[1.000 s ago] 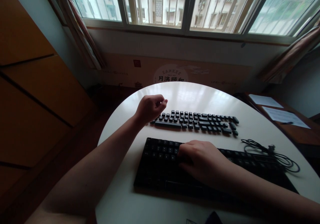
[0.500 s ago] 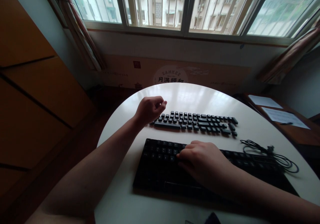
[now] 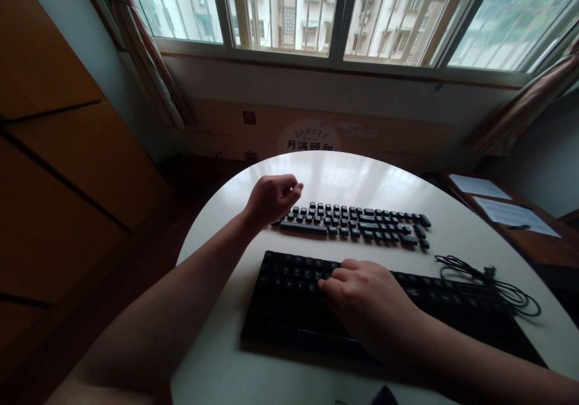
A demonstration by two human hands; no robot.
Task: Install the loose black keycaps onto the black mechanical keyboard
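Note:
A black keyboard (image 3: pixel 289 296) lies near the front of a round white table (image 3: pixel 362 178). My right hand (image 3: pixel 366 299) rests on its middle, fingers curled down onto the keys. Behind it, loose black keycaps (image 3: pixel 357 221) are laid out in rows on the table. My left hand (image 3: pixel 271 198) hovers at the left end of those rows, fingers pinched together; what they hold, if anything, is too small to make out.
The keyboard's black cable (image 3: pixel 488 278) is coiled at the table's right. A wooden cabinet (image 3: pixel 67 169) stands on the left. A side desk with papers (image 3: pixel 511 209) is at the right. A window (image 3: pixel 339 12) and a cardboard box (image 3: pixel 312 133) are behind.
Almost nothing has moved. My right hand has crept slightly left over the keyboard; my left hand stays pinched at the keycap rows.

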